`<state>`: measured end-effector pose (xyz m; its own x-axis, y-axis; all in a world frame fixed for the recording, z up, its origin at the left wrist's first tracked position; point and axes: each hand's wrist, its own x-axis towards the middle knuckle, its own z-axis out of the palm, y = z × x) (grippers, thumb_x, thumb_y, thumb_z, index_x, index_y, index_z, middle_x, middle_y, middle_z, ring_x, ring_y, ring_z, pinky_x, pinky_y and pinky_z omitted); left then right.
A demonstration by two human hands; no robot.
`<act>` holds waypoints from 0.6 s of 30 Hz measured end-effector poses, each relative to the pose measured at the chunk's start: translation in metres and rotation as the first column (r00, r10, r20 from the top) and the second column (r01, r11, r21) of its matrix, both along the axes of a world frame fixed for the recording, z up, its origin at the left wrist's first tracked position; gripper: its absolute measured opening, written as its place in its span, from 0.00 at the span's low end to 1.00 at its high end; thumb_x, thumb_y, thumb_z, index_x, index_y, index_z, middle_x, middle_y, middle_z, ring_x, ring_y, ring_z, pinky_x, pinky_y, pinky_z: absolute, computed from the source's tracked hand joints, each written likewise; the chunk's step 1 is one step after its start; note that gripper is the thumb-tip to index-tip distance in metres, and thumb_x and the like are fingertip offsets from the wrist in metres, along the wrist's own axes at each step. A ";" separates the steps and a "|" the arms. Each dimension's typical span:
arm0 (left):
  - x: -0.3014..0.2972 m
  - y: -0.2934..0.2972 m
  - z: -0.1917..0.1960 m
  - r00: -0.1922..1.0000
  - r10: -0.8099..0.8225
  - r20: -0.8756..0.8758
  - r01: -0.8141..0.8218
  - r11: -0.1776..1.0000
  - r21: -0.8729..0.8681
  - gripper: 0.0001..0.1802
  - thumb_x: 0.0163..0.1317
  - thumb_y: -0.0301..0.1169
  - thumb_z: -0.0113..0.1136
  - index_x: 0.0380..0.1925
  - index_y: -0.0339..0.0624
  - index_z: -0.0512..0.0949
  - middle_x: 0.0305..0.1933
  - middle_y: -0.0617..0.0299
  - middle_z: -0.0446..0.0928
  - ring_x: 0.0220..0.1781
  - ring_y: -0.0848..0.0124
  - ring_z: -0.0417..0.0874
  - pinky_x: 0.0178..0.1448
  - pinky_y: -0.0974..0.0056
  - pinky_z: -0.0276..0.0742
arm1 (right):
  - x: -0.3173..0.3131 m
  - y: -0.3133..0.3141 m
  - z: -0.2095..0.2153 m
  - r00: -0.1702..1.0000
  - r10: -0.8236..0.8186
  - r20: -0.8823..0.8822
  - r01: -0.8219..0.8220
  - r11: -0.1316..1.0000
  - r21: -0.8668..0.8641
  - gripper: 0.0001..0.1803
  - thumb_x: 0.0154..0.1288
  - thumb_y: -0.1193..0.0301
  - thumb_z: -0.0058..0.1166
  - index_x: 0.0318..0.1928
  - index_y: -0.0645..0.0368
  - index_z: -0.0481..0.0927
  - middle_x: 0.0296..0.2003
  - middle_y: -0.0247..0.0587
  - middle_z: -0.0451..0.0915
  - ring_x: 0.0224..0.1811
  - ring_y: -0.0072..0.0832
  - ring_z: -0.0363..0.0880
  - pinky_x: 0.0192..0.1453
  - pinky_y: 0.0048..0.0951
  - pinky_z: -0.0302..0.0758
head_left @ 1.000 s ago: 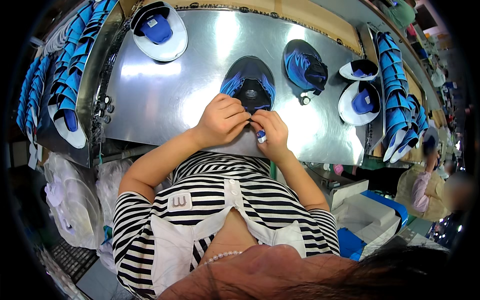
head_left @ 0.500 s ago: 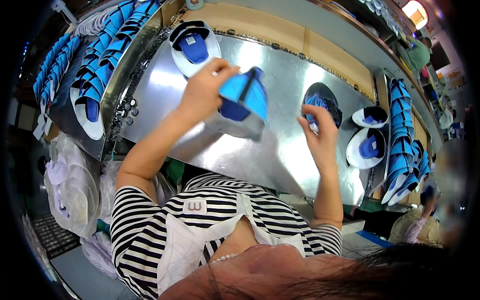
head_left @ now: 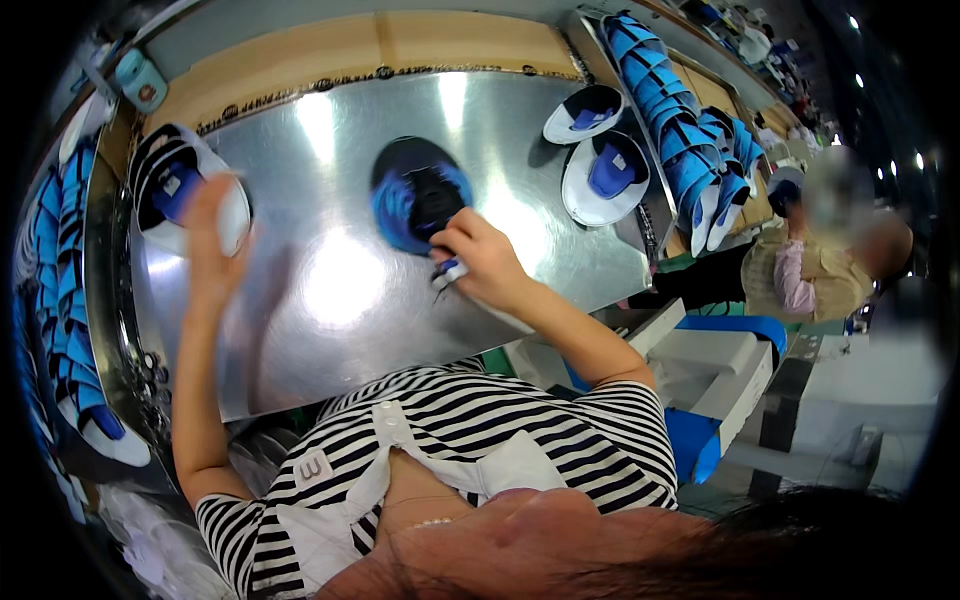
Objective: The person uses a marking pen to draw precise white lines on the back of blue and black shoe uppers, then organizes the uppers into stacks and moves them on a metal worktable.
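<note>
My left hand (head_left: 212, 225), smeared by motion, is over a nested pile of caps (head_left: 172, 190) with white brims and blue insides, at the left end of the metal table; whether it grips one cannot be told. My right hand (head_left: 478, 262) is closed, its fingers pinching a small blue-and-white piece (head_left: 450, 270) with thin dark ends, kind unclear. Just beyond those fingers lies a dark oval cap-like thing (head_left: 420, 165), with loose blue and black strips (head_left: 430, 198) in it. Two white-brimmed caps, a nearer one (head_left: 604, 180) and a farther one (head_left: 585, 115), rest at the right.
Rows of stacked blue cap pieces stand beyond the table's right edge (head_left: 665, 100) and left edge (head_left: 70, 290). Cardboard (head_left: 330, 55) lines the far side. A light-blue bottle (head_left: 141, 80) stands at the far left. A co-worker (head_left: 810, 275) is at the right.
My left hand moved left to the cap pile; the blue cap it carried no longer shows apart. My right hand closed on a small piece beside the dark oval thing. The view turned rightward.
</note>
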<state>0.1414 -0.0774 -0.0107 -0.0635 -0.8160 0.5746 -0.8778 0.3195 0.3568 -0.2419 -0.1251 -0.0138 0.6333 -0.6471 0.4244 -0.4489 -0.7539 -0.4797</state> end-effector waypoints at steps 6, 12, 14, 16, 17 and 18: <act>-0.128 0.020 -0.001 0.860 -0.510 0.034 0.475 0.822 0.314 0.30 0.53 0.25 0.65 0.59 0.44 0.73 0.64 0.51 0.71 0.69 0.53 0.67 0.67 0.49 0.64 | -0.055 -0.056 0.020 0.976 -0.208 -0.060 0.188 0.954 -0.234 0.36 0.44 0.94 0.50 0.55 0.52 0.78 0.52 0.43 0.77 0.43 0.40 0.82 0.38 0.33 0.80; -0.138 0.040 0.006 0.864 -0.479 0.157 0.442 0.869 0.222 0.23 0.56 0.27 0.61 0.55 0.46 0.75 0.64 0.54 0.72 0.73 0.58 0.64 0.74 0.43 0.56 | -0.177 -0.144 0.002 0.729 -0.586 -0.354 0.410 0.788 -0.460 0.23 0.54 0.82 0.55 0.51 0.50 0.78 0.47 0.39 0.79 0.48 0.42 0.80 0.45 0.39 0.77; -0.156 0.043 0.010 0.784 -0.556 0.275 0.530 0.831 0.169 0.20 0.57 0.29 0.60 0.52 0.46 0.77 0.65 0.56 0.72 0.75 0.59 0.63 0.77 0.40 0.51 | -0.178 -0.155 0.004 0.795 -0.529 -0.296 0.367 0.809 -0.460 0.21 0.53 0.82 0.56 0.48 0.50 0.78 0.45 0.37 0.79 0.47 0.41 0.80 0.44 0.39 0.77; -0.182 0.030 -0.005 0.677 -0.548 0.491 0.570 0.813 0.121 0.16 0.56 0.30 0.59 0.46 0.47 0.79 0.64 0.57 0.73 0.76 0.58 0.61 0.78 0.38 0.47 | -0.141 -0.151 0.029 0.846 -0.498 -0.189 0.367 0.802 -0.471 0.19 0.53 0.81 0.56 0.46 0.51 0.78 0.43 0.35 0.79 0.46 0.41 0.80 0.43 0.39 0.77; -0.193 0.023 -0.012 0.610 -0.529 0.590 0.595 0.797 0.099 0.14 0.55 0.31 0.59 0.43 0.47 0.80 0.64 0.58 0.73 0.76 0.58 0.60 0.79 0.38 0.45 | -0.126 -0.146 0.041 0.853 -0.499 -0.153 0.377 0.792 -0.480 0.19 0.53 0.81 0.56 0.47 0.51 0.78 0.43 0.37 0.80 0.44 0.44 0.80 0.43 0.40 0.77; -0.199 0.019 -0.012 0.535 -0.524 0.662 0.572 0.802 0.172 0.12 0.54 0.31 0.59 0.40 0.48 0.80 0.63 0.59 0.73 0.75 0.59 0.61 0.80 0.38 0.43 | -0.115 -0.148 0.047 0.871 -0.488 -0.062 0.414 0.795 -0.444 0.17 0.57 0.79 0.57 0.47 0.52 0.78 0.43 0.38 0.81 0.42 0.46 0.81 0.43 0.39 0.77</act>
<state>-0.0578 -0.0588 -0.0228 -0.8579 -0.4559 0.2369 -0.5086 0.8187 -0.2664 -0.3564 -0.2731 0.0327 0.3968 -0.6701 0.6274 -0.8305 -0.5532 -0.0656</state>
